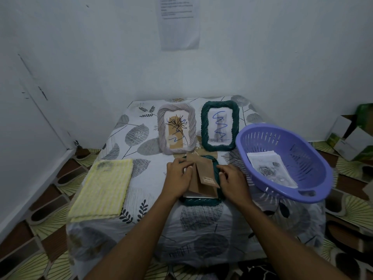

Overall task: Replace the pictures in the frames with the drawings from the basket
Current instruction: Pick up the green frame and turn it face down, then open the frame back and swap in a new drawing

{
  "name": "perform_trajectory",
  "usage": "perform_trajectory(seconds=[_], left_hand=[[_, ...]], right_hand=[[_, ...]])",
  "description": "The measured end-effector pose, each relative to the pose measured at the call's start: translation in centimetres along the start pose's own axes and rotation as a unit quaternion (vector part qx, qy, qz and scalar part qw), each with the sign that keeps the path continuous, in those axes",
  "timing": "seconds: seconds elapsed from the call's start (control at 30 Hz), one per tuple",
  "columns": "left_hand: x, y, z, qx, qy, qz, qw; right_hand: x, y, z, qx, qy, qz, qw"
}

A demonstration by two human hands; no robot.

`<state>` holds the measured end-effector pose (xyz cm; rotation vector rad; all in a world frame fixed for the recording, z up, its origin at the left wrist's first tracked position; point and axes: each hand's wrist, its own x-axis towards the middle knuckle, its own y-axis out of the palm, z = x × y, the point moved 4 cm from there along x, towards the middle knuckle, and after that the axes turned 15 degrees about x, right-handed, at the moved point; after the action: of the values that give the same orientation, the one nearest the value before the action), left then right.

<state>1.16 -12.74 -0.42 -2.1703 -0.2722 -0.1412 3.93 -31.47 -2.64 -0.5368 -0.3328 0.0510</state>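
A dark green frame lies face down on the table in front of me, with its brown cardboard back and stand flap lifted. My left hand pinches the left edge of the back. My right hand grips the frame's right side. Behind them stand a grey twisted frame with a flower picture and a blue scribble, and a green frame with a blue scribble drawing. The purple basket on the right holds paper drawings, the top one showing roses.
A yellow striped cloth lies folded on the table's left side. The table carries a leaf-print cover and stands in a corner of white walls. Cardboard boxes sit on the patterned floor at the far right.
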Motion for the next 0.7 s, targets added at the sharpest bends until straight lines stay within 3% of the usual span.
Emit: perform_trajectory(seconds=[0.17,0.33,0.47,0.7], left_hand=[[-0.2,-0.2,0.3,-0.004,-0.015,-0.035,0.999],[0.0,-1.0,1.5,-0.187,-0.116,-0.019,0.975],[-0.1,-2.6,3.5,-0.268,-0.144,-0.029,0.952],[-1.3,-6.9,10.2,-0.251,-0.193,-0.055,0.947]], right_hand=[[0.1,0.1,0.0,-0.004,0.005,0.001,1.000],[0.0,0.0,0.0,-0.004,0.007,0.004,1.000],[0.1,0.1,0.0,-0.018,0.012,0.009,1.000],[0.0,0.3,-0.2,-0.053,0.025,0.023,0.998]])
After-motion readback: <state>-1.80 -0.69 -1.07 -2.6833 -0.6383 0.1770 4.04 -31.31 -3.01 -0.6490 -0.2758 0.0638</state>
